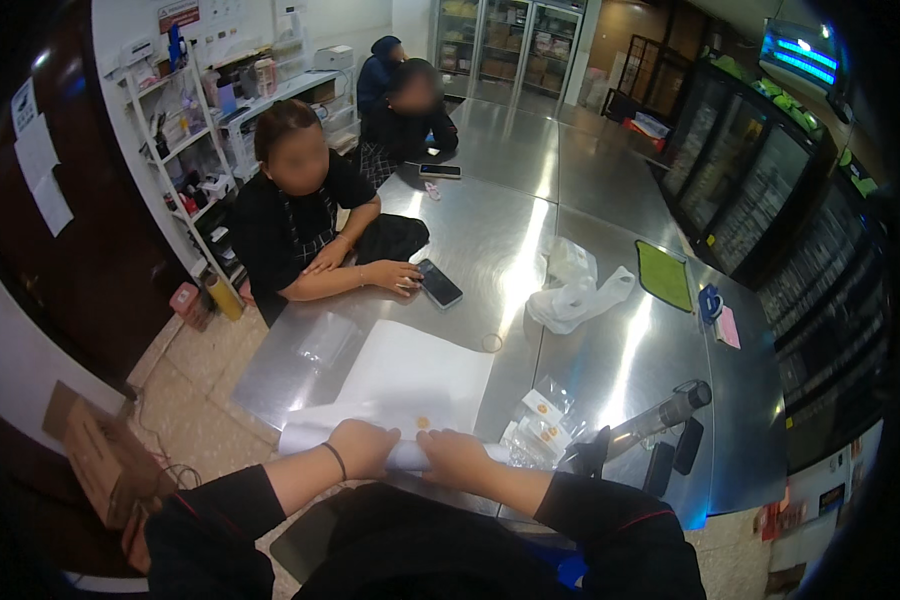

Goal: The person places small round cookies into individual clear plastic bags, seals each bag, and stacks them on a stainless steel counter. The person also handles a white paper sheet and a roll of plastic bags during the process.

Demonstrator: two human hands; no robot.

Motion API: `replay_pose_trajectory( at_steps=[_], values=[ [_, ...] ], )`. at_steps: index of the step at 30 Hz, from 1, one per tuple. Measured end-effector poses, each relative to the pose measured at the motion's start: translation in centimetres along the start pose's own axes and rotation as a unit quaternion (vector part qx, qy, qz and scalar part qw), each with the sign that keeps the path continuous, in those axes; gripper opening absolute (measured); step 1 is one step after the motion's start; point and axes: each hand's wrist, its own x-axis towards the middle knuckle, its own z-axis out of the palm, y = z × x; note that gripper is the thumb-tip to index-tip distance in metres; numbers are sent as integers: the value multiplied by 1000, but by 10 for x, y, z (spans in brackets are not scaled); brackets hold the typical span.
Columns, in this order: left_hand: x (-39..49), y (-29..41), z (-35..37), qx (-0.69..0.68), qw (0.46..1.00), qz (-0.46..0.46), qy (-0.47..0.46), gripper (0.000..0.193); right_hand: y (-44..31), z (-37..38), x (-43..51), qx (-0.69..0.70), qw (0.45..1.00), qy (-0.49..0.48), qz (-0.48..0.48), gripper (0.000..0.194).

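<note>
A sheet of white paper (421, 367) lies on the steel table, its near end curled into a roll along the table's front edge. My left hand (364, 448) grips the roll left of its middle. Close beside it, my right hand (459, 457) holds the same roll, thumbs near each other. A small orange round mark (423, 422) shows on the paper just above my thumbs. Right of my right hand lie clear plastic packets with white cards (544, 431). A clear plastic bag (328, 337) is left of the sheet, and a thin ring (492, 343) lies by its far right corner.
A person (300, 202) leans on the table at the left, a hand at a phone (440, 283); others sit beyond. White plastic bags (577, 300), a green mat (664, 274), a blue-handled item (710, 303), a dark cylindrical bottle (664, 415) and black cases (658, 469) stand or lie right.
</note>
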Motion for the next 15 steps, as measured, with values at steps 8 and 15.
replay_pose_trajectory(
  at_steps=[8, 15],
  values=[
    [4, 5, 3, 78, 987, 74, 122, 37, 11, 3, -10, 134, 990, -53, 9, 59],
    [-3, -4, -1, 111, 954, 140, 241, 32, 2, -2, -12, 410, 887, -197, 81, 49]
  ],
)
